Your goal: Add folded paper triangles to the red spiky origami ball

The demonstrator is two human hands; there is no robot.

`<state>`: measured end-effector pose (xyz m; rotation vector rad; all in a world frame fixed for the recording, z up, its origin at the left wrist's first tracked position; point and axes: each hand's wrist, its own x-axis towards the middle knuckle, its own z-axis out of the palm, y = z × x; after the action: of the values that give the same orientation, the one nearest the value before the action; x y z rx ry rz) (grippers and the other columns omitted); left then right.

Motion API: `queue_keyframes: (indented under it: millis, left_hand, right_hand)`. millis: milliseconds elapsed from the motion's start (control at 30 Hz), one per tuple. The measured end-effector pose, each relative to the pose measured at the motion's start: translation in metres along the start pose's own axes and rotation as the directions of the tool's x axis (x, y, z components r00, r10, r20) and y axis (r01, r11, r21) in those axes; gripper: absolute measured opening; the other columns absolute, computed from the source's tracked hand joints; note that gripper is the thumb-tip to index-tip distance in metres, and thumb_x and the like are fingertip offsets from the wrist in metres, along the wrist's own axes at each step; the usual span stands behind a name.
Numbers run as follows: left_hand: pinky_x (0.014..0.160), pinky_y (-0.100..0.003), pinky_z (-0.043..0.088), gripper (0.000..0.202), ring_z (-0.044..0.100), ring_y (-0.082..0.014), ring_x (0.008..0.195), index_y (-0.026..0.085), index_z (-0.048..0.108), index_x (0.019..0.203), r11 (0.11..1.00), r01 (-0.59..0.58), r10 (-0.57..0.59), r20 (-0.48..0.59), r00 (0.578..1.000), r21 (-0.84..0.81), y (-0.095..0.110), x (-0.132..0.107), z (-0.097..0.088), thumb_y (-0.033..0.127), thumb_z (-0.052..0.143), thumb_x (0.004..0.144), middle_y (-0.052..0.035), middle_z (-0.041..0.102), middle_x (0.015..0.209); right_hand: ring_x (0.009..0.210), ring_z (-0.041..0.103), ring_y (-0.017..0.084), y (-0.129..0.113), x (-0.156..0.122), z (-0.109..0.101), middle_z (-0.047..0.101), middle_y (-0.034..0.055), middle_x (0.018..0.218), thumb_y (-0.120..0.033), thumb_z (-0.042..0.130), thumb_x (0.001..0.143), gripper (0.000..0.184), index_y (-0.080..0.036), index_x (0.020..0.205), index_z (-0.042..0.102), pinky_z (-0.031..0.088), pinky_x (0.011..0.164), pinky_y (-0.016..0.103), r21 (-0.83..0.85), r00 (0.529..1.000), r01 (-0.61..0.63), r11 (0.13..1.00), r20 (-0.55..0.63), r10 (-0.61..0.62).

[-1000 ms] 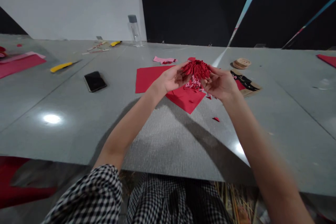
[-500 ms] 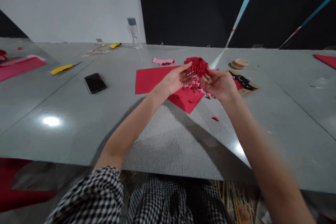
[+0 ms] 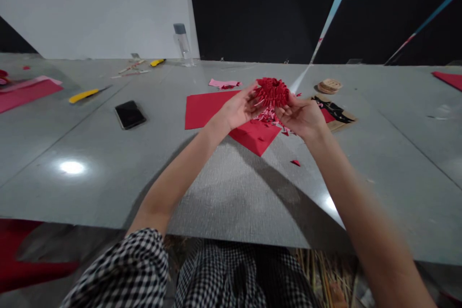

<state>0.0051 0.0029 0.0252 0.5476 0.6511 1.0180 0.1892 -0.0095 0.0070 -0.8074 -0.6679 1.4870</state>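
Both my hands hold a round bloom of fringed red paper (image 3: 272, 92) above the table, with my left hand (image 3: 239, 108) at its left side and my right hand (image 3: 299, 116) at its lower right. My fingertips touch its underside, and the hands partly hide its base. Below them lies a loose heap of pink and red paper scraps (image 3: 268, 116). These scraps rest on a large red paper sheet (image 3: 254, 137), which also extends beneath my left hand.
A black phone (image 3: 130, 114), yellow craft knife (image 3: 83, 96), pink and red sheets (image 3: 29, 92) and a clear bottle (image 3: 183, 44) stand left and beyond. To the right are stacked wooden discs (image 3: 329, 86) and cardboard with black scraps (image 3: 335, 114). The grey table's near edge (image 3: 231, 238) crosses my lap.
The paper bloom has turned in my fingers, and its centre now faces up more. My hands have shifted slightly around it, and the bloom sits a little higher.
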Motion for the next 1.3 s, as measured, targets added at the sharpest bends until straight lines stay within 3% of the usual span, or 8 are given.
queue_keyframes:
  millis: [100, 200, 367, 500, 700, 933, 1167, 1300]
  left_hand:
    - [0.098, -0.033, 0.058, 0.019, 0.073, -0.0166, 0.078, 0.015, 0.075, 0.106, 0.999, -0.014, 0.015, 0.026, 1.000, -0.041, -0.001, 0.001, 0.000, 0.030, 0.075, 0.095, -0.0049, 0.076, 0.079]
    - [0.097, -0.028, 0.057, 0.005, 0.073, -0.0124, 0.081, 0.014, 0.076, 0.098, 0.995, -0.099, 0.100, 0.072, 0.992, -0.015, -0.004, 0.000, -0.001, 0.016, 0.073, 0.094, -0.0024, 0.077, 0.083]
    - [0.093, -0.023, 0.057, 0.007, 0.072, -0.0103, 0.082, 0.012, 0.076, 0.088, 0.991, -0.131, 0.128, 0.073, 0.989, 0.027, -0.001, 0.003, -0.007, 0.006, 0.072, 0.090, -0.0017, 0.077, 0.081]
    - [0.094, -0.025, 0.058, 0.014, 0.073, -0.0115, 0.083, 0.015, 0.079, 0.102, 0.994, -0.106, 0.105, 0.018, 0.994, 0.022, 0.004, 0.005, -0.012, 0.009, 0.072, 0.092, -0.0011, 0.078, 0.082]
    - [0.098, -0.024, 0.056, 0.010, 0.074, -0.0115, 0.089, 0.015, 0.078, 0.088, 0.985, -0.147, 0.139, 0.088, 0.986, 0.089, 0.002, 0.002, -0.010, 0.009, 0.071, 0.092, -0.0025, 0.080, 0.090]
    - [0.099, -0.026, 0.055, 0.007, 0.074, -0.0137, 0.093, 0.012, 0.079, 0.083, 0.958, -0.210, 0.191, 0.112, 0.975, 0.197, 0.007, 0.001, -0.014, 0.007, 0.076, 0.086, -0.0058, 0.080, 0.092]
    - [0.101, -0.026, 0.057, 0.016, 0.076, -0.0129, 0.094, 0.016, 0.079, 0.096, 0.978, -0.171, 0.159, 0.112, 0.981, 0.115, 0.002, -0.005, -0.006, 0.004, 0.072, 0.087, -0.0018, 0.081, 0.089]
    - [0.105, -0.027, 0.055, 0.018, 0.076, -0.0159, 0.098, 0.012, 0.079, 0.095, 0.958, -0.209, 0.189, 0.119, 0.975, 0.194, 0.003, -0.008, -0.007, 0.002, 0.078, 0.081, -0.0069, 0.082, 0.095]
  right_hand:
    - [0.070, 0.064, 0.011, 0.003, 0.000, 0.001, 0.067, -0.0019, 0.072, -0.013, 0.064, 0.091, 0.022, -0.025, 0.072, 0.061, 0.061, 0.078, 0.022, -0.005, 0.997, 0.057, 0.998, 0.055, -0.056]
    - [0.073, 0.065, 0.010, 0.001, -0.004, 0.003, 0.068, -0.0020, 0.076, -0.015, 0.068, 0.089, 0.018, -0.025, 0.075, 0.065, 0.061, 0.080, 0.021, -0.016, 0.995, 0.050, 0.999, 0.087, -0.049]
    - [0.075, 0.068, 0.011, -0.008, -0.007, 0.006, 0.071, -0.0004, 0.080, -0.035, 0.072, 0.093, 0.019, -0.025, 0.077, 0.067, 0.062, 0.078, 0.021, 0.007, 0.998, -0.042, 0.999, 0.046, 0.041]
    - [0.070, 0.066, 0.008, -0.009, -0.004, 0.007, 0.069, -0.0023, 0.076, -0.021, 0.071, 0.093, 0.017, -0.024, 0.077, 0.067, 0.060, 0.076, 0.017, -0.043, 0.999, -0.031, 0.999, -0.031, 0.030]
    - [0.064, 0.063, 0.008, -0.002, -0.007, 0.011, 0.066, -0.0040, 0.072, -0.008, 0.071, 0.087, 0.022, -0.024, 0.074, 0.065, 0.061, 0.071, 0.017, -0.098, 1.000, 0.017, 0.995, -0.009, -0.018]
    - [0.083, 0.073, 0.012, -0.005, -0.003, 0.009, 0.074, -0.0021, 0.082, -0.025, 0.085, 0.081, 0.015, -0.026, 0.082, 0.069, 0.066, 0.079, 0.022, -0.094, 1.000, 0.012, 0.996, 0.005, -0.012]
    - [0.069, 0.069, 0.007, -0.001, -0.004, 0.017, 0.074, -0.0031, 0.079, -0.012, 0.070, 0.091, 0.016, -0.024, 0.081, 0.072, 0.063, 0.070, 0.014, -0.058, 0.999, -0.008, 0.998, -0.037, 0.006]
    - [0.072, 0.070, 0.010, -0.004, -0.006, 0.015, 0.074, -0.0012, 0.078, -0.028, 0.076, 0.092, 0.013, -0.025, 0.080, 0.071, 0.065, 0.070, 0.017, -0.048, 0.998, -0.058, 0.997, -0.022, 0.057]
